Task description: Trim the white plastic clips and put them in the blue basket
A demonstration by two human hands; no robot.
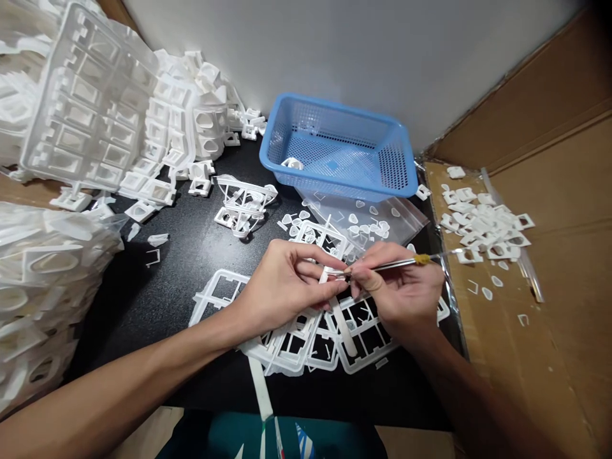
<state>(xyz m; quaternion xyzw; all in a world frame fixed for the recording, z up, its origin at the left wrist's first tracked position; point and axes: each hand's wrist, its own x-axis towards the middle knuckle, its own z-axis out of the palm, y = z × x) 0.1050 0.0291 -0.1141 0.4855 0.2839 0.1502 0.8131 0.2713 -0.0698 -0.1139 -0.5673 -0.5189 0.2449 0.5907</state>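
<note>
My left hand (282, 280) is closed, pinching a small white plastic piece (327, 274) between thumb and fingers. My right hand (401, 290) grips a slender metal tool (394, 264) with a yellow band, its tip against the piece between both hands. The exact kind of tool cannot be made out, and fingers hide much of the piece. Beneath both hands lie white plastic grid frames (203, 302) with square openings. A flat white strip (345, 331) rests across them. Just beyond, small clear teardrop-shaped pieces (352, 218) are scattered on a plastic bag (411, 220).
A blue perforated basket (337, 189) stands at the back with a white part inside. Bagged white parts (38, 287) and a stacked sheet (95, 102) crowd the left. More white parts (488, 223) are piled on cardboard (564, 370) at right. Tangled white frames (246, 194) lie left of the basket.
</note>
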